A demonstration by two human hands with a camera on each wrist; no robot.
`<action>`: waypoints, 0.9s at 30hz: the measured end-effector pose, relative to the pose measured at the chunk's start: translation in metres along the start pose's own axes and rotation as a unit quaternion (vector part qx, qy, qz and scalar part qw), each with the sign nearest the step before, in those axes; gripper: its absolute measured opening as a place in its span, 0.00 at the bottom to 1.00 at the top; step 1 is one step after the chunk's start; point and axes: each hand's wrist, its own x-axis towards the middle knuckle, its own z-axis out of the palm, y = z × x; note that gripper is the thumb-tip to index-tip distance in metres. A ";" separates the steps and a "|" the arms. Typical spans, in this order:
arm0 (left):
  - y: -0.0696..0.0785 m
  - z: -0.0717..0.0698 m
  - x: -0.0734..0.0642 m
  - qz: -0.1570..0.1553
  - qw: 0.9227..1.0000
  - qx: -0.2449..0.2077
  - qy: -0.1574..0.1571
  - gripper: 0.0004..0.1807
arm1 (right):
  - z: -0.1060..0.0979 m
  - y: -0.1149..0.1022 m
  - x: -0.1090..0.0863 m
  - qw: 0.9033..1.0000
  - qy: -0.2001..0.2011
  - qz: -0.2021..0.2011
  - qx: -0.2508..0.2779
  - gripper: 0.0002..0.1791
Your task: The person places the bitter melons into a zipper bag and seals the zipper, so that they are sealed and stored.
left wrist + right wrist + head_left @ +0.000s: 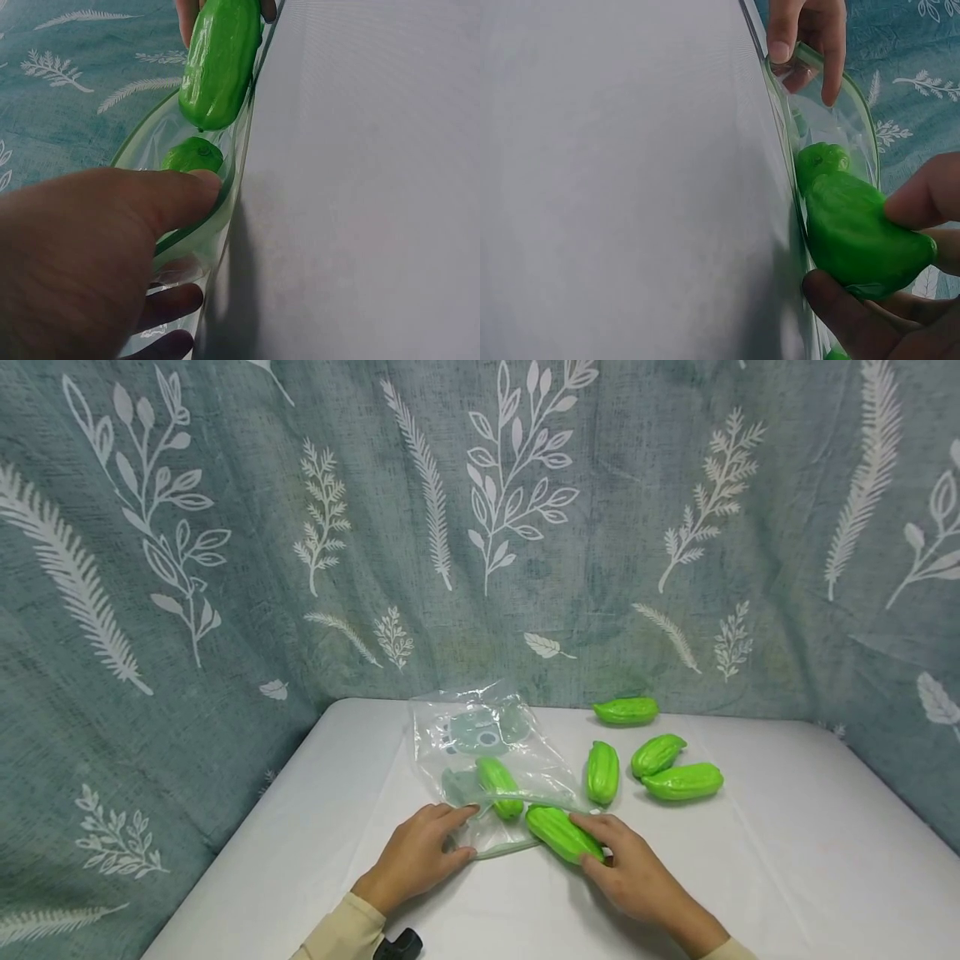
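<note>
A clear plastic zip bag [536, 760] with a green-edged mouth lies on the table, its opening toward me. Inside rests one ridged green gourd [495, 781]. My left hand [423, 852] holds the bag's mouth at its left corner, thumb [184, 196] and fingers on either side of the rim. In my right hand [637, 868] is a second green gourd [562, 833], gripped between thumb and fingers. This gourd's far end sits at the right part of the bag's mouth, close to the first gourd in the right wrist view.
To the right of the bag, several more green gourds lie on the white table [765, 860]: one upright-lying gourd [602, 772], one at the back [626, 711], and a touching pair [682, 782]. A leaf-patterned curtain [420, 527] rises behind the table and along both sides.
</note>
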 end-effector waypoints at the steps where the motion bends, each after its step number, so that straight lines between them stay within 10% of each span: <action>1: 0.000 0.000 0.000 -0.001 1.000 -0.001 -0.001 0.32 | 0.001 0.000 0.000 1.000 0.002 0.000 0.004 0.26; 9: 0.001 0.000 -0.002 -0.006 1.000 0.000 -0.008 0.32 | 0.004 0.001 -0.002 0.998 0.012 0.029 0.058 0.24; 27: -0.004 0.003 -0.005 0.002 1.000 0.001 0.000 0.33 | 0.009 0.004 -0.008 0.997 0.010 -0.059 0.043 0.25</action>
